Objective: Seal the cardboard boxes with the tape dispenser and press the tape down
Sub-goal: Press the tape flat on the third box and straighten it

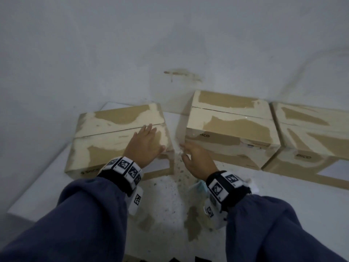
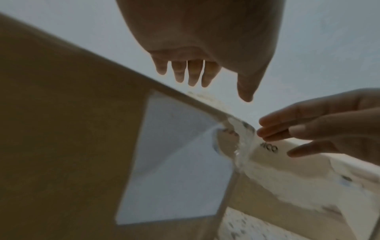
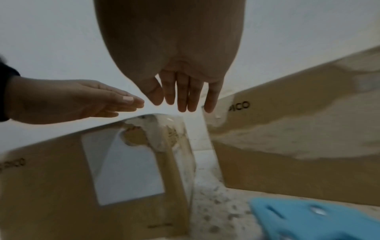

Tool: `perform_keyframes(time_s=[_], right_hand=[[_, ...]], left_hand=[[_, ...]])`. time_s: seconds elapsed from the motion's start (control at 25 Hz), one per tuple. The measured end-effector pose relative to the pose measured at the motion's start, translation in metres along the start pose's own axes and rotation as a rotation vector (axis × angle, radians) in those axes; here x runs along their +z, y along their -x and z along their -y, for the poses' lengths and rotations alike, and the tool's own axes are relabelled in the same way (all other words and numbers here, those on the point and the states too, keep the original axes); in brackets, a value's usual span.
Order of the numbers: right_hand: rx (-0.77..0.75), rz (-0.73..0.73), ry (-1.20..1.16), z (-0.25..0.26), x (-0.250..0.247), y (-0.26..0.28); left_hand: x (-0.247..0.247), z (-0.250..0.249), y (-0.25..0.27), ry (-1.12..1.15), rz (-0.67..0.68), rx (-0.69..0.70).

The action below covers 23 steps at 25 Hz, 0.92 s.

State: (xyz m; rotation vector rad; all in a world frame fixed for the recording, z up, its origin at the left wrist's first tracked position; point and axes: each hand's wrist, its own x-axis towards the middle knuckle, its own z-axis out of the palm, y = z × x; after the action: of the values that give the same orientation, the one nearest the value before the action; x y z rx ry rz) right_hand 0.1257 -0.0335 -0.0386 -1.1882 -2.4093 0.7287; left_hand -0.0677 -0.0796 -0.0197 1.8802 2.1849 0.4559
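Observation:
Three brown cardboard boxes stand on a white table. My left hand [image 1: 146, 142] is spread flat, fingers straight, over the right end of the left box [image 1: 105, 140]; whether it touches cannot be told. My right hand [image 1: 192, 156] is open in the gap beside the middle box [image 1: 232, 127], fingers straight and holding nothing. Wrinkled clear tape [image 2: 240, 134] wraps the left box's [image 2: 61, 129] near right corner, just below both hands [image 2: 197, 74] [image 3: 183, 95]. The blue tape dispenser [image 3: 308, 219] lies on the table under my right wrist.
A third box [image 1: 313, 135] stands at the far right against the middle one. A white label [image 3: 123, 170] is on the left box's front. The table [image 1: 170, 201] in front shows brown specks and scraps. A grey wall rises right behind the boxes.

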Motion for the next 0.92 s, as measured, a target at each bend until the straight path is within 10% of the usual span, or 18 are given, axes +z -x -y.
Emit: perform_keyframes(time_s=[0.2,0.64,0.92], right_hand=[[-0.062,-0.006,-0.039,0.035,0.037,-0.034],[0.132,-0.142,-0.453,0.035,0.073,-0.037],[0.407,-0.272,-1.007,0.041,0.064,-0.049]], left_hand=[[-0.038,0.087,0.039,0.151,-0.321,-0.179],[-0.033,0.148,0.075,0.361,-0.291,-0.541],[-0.054,0.176,0.072,0.835,-0.274,-0.469]])
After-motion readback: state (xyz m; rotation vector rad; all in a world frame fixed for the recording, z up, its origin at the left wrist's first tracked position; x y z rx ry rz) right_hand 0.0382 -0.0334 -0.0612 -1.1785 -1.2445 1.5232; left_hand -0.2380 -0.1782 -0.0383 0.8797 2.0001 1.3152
